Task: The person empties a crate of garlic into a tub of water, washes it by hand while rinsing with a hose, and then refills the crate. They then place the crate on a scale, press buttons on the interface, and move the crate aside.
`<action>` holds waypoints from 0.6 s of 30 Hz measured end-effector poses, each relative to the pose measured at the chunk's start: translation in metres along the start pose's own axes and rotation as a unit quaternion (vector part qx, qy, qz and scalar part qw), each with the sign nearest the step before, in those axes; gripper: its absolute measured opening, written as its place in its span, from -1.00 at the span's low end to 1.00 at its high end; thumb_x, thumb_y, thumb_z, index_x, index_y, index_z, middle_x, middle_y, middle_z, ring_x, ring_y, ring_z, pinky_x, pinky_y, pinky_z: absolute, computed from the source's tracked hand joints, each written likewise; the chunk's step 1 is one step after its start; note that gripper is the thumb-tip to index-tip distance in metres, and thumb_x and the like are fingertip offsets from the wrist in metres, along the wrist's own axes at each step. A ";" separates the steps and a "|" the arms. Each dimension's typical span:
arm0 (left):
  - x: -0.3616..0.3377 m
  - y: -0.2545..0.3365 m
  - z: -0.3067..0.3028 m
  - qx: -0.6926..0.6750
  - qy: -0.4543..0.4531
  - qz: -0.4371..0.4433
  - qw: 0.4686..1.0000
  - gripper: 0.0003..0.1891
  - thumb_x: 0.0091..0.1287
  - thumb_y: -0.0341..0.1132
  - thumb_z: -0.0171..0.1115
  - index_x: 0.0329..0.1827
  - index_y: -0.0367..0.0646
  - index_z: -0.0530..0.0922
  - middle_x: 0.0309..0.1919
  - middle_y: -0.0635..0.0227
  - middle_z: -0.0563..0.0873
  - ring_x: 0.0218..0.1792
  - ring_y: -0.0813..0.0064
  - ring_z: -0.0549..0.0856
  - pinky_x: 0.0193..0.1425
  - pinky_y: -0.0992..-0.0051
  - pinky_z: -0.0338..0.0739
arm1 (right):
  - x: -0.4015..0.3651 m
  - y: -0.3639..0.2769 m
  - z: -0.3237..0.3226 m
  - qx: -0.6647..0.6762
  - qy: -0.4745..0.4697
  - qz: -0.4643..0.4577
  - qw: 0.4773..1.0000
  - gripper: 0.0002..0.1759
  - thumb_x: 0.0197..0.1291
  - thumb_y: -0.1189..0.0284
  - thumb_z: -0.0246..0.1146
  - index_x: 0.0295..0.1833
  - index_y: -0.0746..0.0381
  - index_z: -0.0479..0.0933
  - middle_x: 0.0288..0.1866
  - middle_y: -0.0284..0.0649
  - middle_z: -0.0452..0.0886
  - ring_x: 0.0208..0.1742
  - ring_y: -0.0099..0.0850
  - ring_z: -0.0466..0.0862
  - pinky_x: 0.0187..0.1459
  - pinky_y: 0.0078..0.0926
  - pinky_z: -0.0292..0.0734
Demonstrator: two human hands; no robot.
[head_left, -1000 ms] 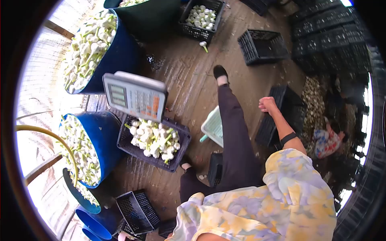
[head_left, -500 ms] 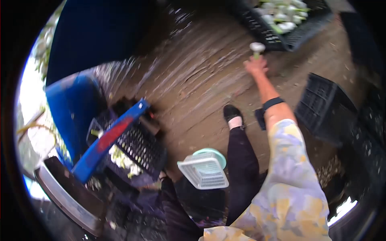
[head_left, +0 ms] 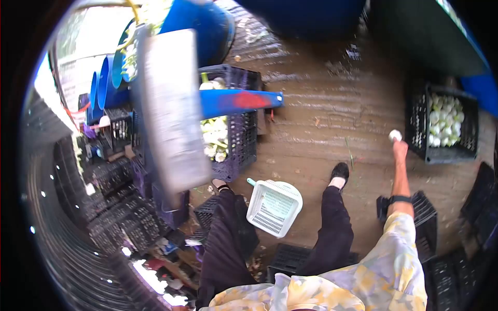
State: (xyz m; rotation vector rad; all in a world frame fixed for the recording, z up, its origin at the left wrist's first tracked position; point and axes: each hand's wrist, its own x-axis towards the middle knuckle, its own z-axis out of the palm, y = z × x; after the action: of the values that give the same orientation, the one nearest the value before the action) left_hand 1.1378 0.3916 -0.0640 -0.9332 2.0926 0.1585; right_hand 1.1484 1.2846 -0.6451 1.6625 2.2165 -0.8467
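Observation:
At the end of my outstretched arm, my right hand [head_left: 399, 150] is closed on a white bulb [head_left: 395, 135]. It is just left of a black crate [head_left: 416, 127] that holds several white bulbs with green stems [head_left: 444, 122]. My left hand does not show. A purple-black crate [head_left: 242, 140] on the left holds more pale bulbs [head_left: 214, 137]. Across that crate lies a blue bar with a red patch [head_left: 244, 99]. Between my legs is a white perforated basket [head_left: 275, 207].
A blurred grey-white slab [head_left: 176, 109] stands close on the left. Blue barrels [head_left: 194, 31] are behind it. Dark crates [head_left: 124, 223] stack at lower left, and another black crate [head_left: 425, 220] is beside my right arm. The brown floor [head_left: 316, 124] looks wet.
The view has swung, so the bulb crate now appears at the right and the blue bar lies nearly level. My right hand still holds the bulb, now beside the crate's left side.

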 end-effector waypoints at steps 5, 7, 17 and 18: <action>0.025 -0.207 -0.086 -0.241 0.025 0.049 0.969 -0.76 0.09 -0.27 0.18 -0.72 -0.07 0.45 -0.71 0.25 0.55 -0.70 0.42 0.50 -0.67 0.26 0.38 | -0.171 -0.089 0.003 -0.170 -0.026 -0.290 0.941 -0.52 0.18 0.13 0.10 -0.47 0.38 0.54 -0.44 0.13 0.56 -0.34 0.07 0.58 -0.27 -0.03 0.43; 0.130 -0.239 -0.113 -0.119 0.092 -0.012 0.989 -0.75 0.14 -0.34 0.09 -0.72 -0.06 0.47 -0.76 0.29 0.48 -0.71 0.39 0.52 -0.72 0.26 0.30 | -0.272 -0.156 -0.020 -0.024 -0.041 -0.183 0.982 -0.60 0.11 0.20 0.12 -0.43 0.40 0.49 -0.50 0.20 0.47 -0.48 0.00 0.49 -0.34 -0.11 0.35; 0.491 -0.238 -0.305 -0.443 0.097 0.005 0.891 -0.92 0.21 -0.39 0.04 -0.40 -0.15 0.49 -0.68 0.45 0.46 -0.72 0.56 0.48 -0.75 0.53 0.35 | -0.709 -0.401 0.021 -0.099 0.012 0.163 0.982 -0.55 0.05 0.23 0.14 -0.28 0.49 0.55 -0.43 0.06 0.61 -0.42 -0.07 0.63 -0.33 -0.10 0.57; 0.489 -0.262 -0.305 -0.484 0.054 -0.042 0.873 -0.88 0.19 -0.43 0.00 -0.48 -0.14 0.49 -0.70 0.42 0.47 -0.72 0.55 0.48 -0.76 0.50 0.34 | -0.710 -0.422 0.041 -0.086 -0.062 0.160 0.981 -0.57 0.07 0.25 0.16 -0.16 0.46 0.53 -0.27 0.00 0.57 -0.24 -0.08 0.57 -0.23 0.06 0.54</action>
State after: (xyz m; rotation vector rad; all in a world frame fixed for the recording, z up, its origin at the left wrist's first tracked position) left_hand 0.9290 -0.1969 -0.1675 -1.6215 2.0304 1.2149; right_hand 0.9754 0.6196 -0.1847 1.7641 1.8180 -0.6349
